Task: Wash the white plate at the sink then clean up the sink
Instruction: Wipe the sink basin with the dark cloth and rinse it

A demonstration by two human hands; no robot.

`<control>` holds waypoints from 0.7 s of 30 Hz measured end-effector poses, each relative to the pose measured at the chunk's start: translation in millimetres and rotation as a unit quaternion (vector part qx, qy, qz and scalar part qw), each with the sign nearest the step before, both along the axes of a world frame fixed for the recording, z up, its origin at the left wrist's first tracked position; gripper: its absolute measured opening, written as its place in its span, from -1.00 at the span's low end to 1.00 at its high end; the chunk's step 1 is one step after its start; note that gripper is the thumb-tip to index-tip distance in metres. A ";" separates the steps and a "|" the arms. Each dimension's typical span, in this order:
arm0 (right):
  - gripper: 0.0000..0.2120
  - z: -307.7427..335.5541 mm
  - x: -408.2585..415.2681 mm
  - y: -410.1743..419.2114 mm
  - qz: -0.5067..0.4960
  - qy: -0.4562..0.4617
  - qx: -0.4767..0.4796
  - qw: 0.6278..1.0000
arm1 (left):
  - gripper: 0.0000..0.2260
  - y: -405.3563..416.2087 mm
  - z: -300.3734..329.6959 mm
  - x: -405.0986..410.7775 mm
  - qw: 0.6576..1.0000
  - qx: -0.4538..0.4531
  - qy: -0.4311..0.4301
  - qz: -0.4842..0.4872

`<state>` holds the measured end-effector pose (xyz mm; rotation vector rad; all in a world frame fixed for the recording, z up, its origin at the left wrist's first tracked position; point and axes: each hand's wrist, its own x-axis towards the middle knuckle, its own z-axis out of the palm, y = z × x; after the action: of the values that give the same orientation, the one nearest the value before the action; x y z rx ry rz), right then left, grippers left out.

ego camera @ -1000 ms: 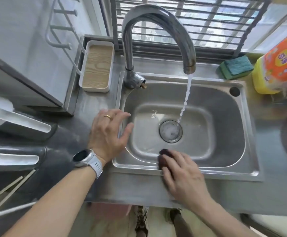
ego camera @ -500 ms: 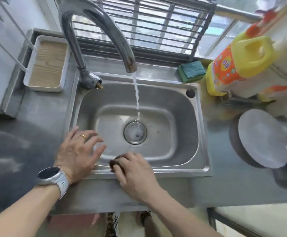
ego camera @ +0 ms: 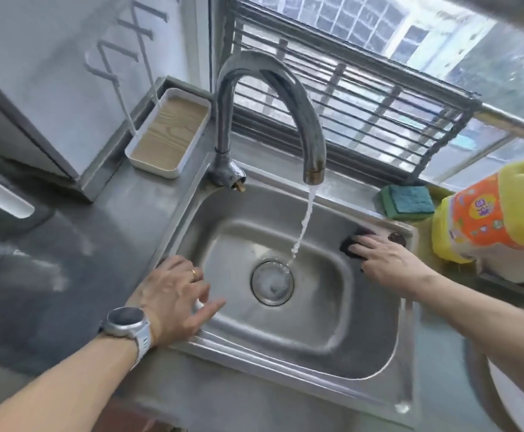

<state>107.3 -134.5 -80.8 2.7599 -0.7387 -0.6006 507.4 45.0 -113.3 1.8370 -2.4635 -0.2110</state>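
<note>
Left hand (ego camera: 173, 302) lies flat, fingers spread, on the sink's (ego camera: 285, 353) left rim. Tap (ego camera: 273, 98) running into the drain (ego camera: 272, 282). Right hand (ego camera: 388, 260) presses a dark scrubber (ego camera: 352, 243) onto the far right rim with straight fingers. White plate (ego camera: 516, 400) sits at the bottom right edge, on the counter.

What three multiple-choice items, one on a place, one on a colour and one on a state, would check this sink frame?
1. Where is the right hand pressing the dark scrub pad?
A. far right corner of the sink
B. on the drain
C. on the wooden tray

2. What colour is the top of the sponge on the ledge behind the sink?
A. red
B. blue-green
C. white

3. What is the tap doing?
A. off
B. running
C. covered by a hand

Answers: 1 A, the pad lies on the rim near the overflow hole; 2 B, its top face shows teal; 3 B, a stream falls toward the drain.
</note>
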 end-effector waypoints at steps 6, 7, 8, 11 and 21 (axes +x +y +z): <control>-0.65 -6.5 26.3 160.0 -0.311 -0.035 0.322 0.894 | -0.55 3.5 5.1 -0.4 0.999 0.031 0.023 0.006; -0.70 -5.6 49.9 171.1 -0.368 -0.058 0.366 0.853 | -0.57 3.6 4.8 -0.2 0.999 0.034 0.034 0.010; -0.76 -7.8 74.3 172.1 -0.416 -0.088 0.407 0.808 | -0.61 3.9 5.4 0.5 0.998 0.030 0.049 0.018; -0.82 -26.3 148.4 160.0 -0.529 -0.153 0.495 0.672 | -0.74 4.5 7.8 1.6 0.992 -0.041 0.097 0.066; -0.81 -22.7 326.3 0.0 -0.663 -0.574 0.478 0.055 | -0.33 7.3 -4.1 3.1 0.952 -0.193 0.182 0.152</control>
<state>433.6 -134.5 -103.5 -0.1211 1.3303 -0.7389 510.5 52.2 -117.3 1.7796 -1.8011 -0.0377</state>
